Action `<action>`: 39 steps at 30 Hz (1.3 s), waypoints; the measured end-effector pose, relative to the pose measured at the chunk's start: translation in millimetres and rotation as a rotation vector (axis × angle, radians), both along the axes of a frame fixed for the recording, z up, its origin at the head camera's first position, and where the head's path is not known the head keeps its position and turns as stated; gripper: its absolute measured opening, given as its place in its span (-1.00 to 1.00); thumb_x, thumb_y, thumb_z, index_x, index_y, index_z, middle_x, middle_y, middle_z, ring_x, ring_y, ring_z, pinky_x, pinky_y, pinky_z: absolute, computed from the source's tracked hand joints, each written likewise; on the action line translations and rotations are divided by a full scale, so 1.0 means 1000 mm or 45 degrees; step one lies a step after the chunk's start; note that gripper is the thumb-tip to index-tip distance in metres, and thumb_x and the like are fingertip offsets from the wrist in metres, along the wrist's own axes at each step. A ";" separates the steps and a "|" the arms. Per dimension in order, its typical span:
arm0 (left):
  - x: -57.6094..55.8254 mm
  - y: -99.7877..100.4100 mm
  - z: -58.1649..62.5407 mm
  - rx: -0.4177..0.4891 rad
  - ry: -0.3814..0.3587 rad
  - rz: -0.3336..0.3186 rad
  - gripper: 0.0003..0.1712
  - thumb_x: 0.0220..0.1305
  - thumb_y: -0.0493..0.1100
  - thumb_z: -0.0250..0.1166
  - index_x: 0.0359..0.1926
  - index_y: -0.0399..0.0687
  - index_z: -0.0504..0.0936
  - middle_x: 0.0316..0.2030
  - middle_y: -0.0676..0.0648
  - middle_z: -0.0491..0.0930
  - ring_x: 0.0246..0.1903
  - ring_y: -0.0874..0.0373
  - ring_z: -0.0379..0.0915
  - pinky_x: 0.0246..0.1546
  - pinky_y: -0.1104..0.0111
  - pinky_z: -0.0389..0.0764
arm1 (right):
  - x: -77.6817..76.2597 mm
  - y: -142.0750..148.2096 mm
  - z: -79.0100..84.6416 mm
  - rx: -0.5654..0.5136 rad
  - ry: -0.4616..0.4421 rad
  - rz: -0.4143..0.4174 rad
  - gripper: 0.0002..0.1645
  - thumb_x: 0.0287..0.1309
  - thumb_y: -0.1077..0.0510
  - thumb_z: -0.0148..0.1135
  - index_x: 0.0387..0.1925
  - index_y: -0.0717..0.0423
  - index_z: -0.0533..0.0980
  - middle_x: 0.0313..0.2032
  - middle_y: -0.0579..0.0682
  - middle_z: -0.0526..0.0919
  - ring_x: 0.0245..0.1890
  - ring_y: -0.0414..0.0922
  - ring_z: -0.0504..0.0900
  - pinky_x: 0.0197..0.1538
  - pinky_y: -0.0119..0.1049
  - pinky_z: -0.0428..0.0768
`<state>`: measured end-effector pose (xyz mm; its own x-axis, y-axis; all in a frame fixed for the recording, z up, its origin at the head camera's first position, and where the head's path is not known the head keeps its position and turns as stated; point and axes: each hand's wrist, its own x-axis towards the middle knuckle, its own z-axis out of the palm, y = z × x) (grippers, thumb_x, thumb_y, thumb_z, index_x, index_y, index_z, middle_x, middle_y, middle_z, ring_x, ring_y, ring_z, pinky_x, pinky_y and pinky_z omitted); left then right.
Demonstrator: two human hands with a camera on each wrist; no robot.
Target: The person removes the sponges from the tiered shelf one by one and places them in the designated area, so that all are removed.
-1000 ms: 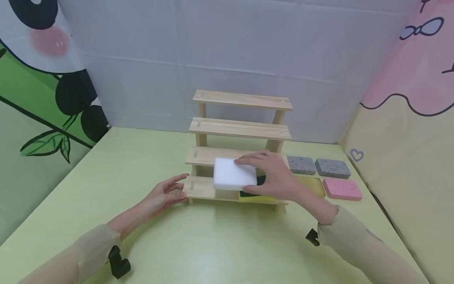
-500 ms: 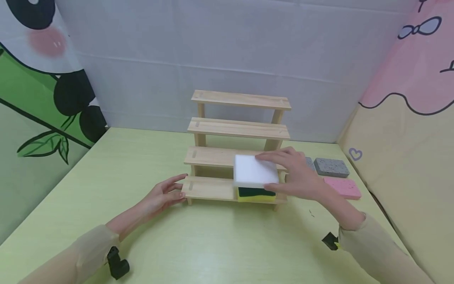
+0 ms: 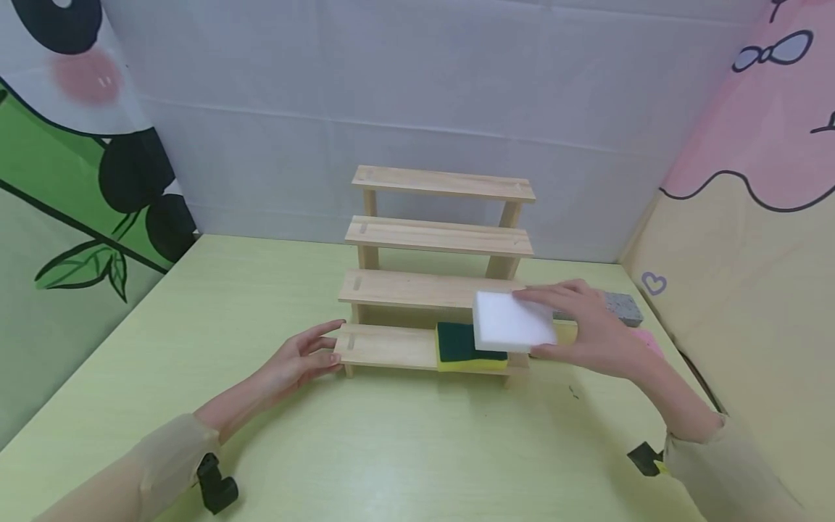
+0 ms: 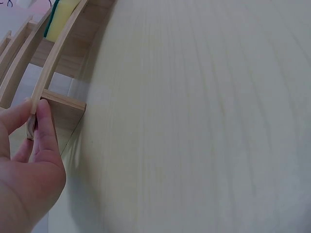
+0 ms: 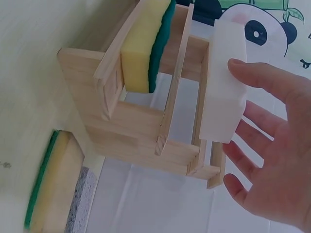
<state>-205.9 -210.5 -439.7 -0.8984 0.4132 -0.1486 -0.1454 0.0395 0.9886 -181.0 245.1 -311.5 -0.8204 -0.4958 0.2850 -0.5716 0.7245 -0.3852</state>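
Note:
In the head view a plain white sponge (image 3: 512, 322) is held between the thumb and fingers of my right hand (image 3: 590, 330). It hangs above the right end of the lowest board of a stepped wooden rack (image 3: 381, 348). On that board lies a yellow sponge with a dark green top (image 3: 463, 344), partly covered by the white one. At the rack's left side my left hand (image 3: 293, 366) pinches the end of the lowest board; the left wrist view shows the thumb (image 4: 19, 116) and fingers on opposite faces of it.
Right of the rack, partly hidden by my right hand, are a grey sponge (image 3: 624, 308), a pink sponge (image 3: 647, 341) and a yellow one (image 3: 565, 332). The right wrist view shows a green-edged yellow sponge (image 5: 51, 179) on the table. A white cloth wall (image 3: 417, 94) stands behind.
My right hand has carried the white sponge to the right, from over the middle of the rack to its right end, uncovering the green top below. My left hand stays put.

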 end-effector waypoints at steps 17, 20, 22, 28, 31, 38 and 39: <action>-0.001 0.000 -0.002 0.040 0.005 -0.013 -0.12 0.36 -0.30 0.23 0.56 -0.14 -0.05 0.00 0.06 0.55 -0.05 0.30 0.61 0.05 0.47 0.63 | 0.006 0.064 -0.020 0.008 0.072 -0.076 -0.06 -0.27 0.11 0.66 0.27 -0.19 0.49 0.21 0.06 0.57 0.16 -0.09 0.36 0.01 0.02 0.44; -0.001 0.000 -0.002 0.042 0.010 -0.017 -0.12 0.36 -0.30 0.23 0.56 -0.14 -0.04 0.01 0.06 0.55 -0.05 0.30 0.61 0.05 0.47 0.63 | 0.005 0.073 -0.025 0.020 0.074 -0.095 -0.03 -0.30 0.14 0.67 0.27 -0.19 0.49 0.22 0.08 0.56 0.13 -0.22 0.32 0.01 -0.05 0.42; -0.002 -0.001 -0.002 0.045 0.015 -0.021 -0.12 0.37 -0.30 0.22 0.56 -0.14 -0.04 0.01 0.06 0.55 -0.05 0.30 0.61 0.05 0.47 0.63 | 0.006 0.078 -0.028 0.021 0.034 -0.117 -0.03 -0.28 0.12 0.66 0.29 -0.22 0.47 0.25 0.07 0.53 0.12 -0.26 0.28 0.00 -0.07 0.40; -0.002 0.000 -0.003 0.043 0.017 -0.019 -0.12 0.37 -0.30 0.22 0.56 -0.13 -0.05 0.01 0.05 0.54 -0.04 0.30 0.61 0.05 0.48 0.63 | 0.006 0.087 -0.036 0.010 -0.078 -0.145 -0.08 -0.20 0.06 0.63 0.29 -0.23 0.46 0.28 0.10 0.49 0.10 -0.13 0.27 -0.05 -0.06 0.41; -0.002 0.000 -0.002 0.037 0.011 -0.016 -0.12 0.36 -0.29 0.23 0.56 -0.13 -0.04 0.02 0.05 0.54 -0.04 0.30 0.60 0.05 0.47 0.63 | 0.006 0.090 -0.041 -0.010 -0.117 -0.137 -0.09 -0.19 0.08 0.62 0.29 -0.18 0.46 0.29 0.14 0.47 0.12 -0.24 0.24 -0.04 -0.07 0.49; -0.002 0.001 -0.001 0.027 0.002 -0.006 -0.11 0.35 -0.29 0.24 0.56 -0.12 -0.03 0.03 0.03 0.52 -0.04 0.30 0.60 0.04 0.46 0.63 | 0.004 0.099 -0.058 -0.101 -0.253 -0.054 -0.06 -0.18 0.19 0.59 0.32 0.00 0.42 0.32 0.19 0.41 0.12 -0.56 0.20 0.00 -0.01 0.70; -0.002 0.001 -0.001 0.026 0.003 -0.008 -0.11 0.35 -0.28 0.24 0.56 -0.12 -0.03 0.03 0.03 0.52 -0.04 0.30 0.60 0.04 0.46 0.63 | 0.003 0.100 -0.060 -0.101 -0.247 -0.044 -0.06 -0.20 0.20 0.60 0.31 0.00 0.43 0.31 0.19 0.43 0.12 -0.58 0.21 0.01 0.02 0.69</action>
